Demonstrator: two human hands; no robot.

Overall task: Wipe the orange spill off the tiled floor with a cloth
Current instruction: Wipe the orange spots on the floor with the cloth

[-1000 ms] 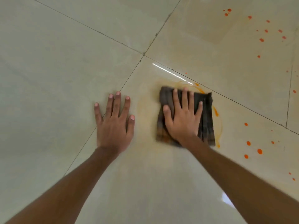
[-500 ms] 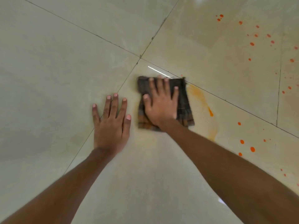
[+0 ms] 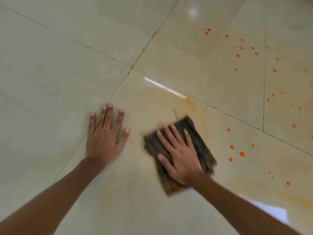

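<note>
All fingers (image 3: 108, 116) straight | right hand (image 3: 182, 156) on cloth (image 3: 201, 143) | left hand (image 3: 105, 139) on floor (image 3: 50, 82) | orange drops (image 3: 242, 154) right

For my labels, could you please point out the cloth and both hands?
cloth (image 3: 199, 141), head view, fabric right of the fingers.
left hand (image 3: 104, 141), head view, back of the hand.
right hand (image 3: 181, 158), head view, back of the hand.

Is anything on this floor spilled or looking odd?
Yes. Orange drops dot the tiles right of the cloth, and a pale orange smear arcs beyond it. The right hand presses the cloth flat.
</note>
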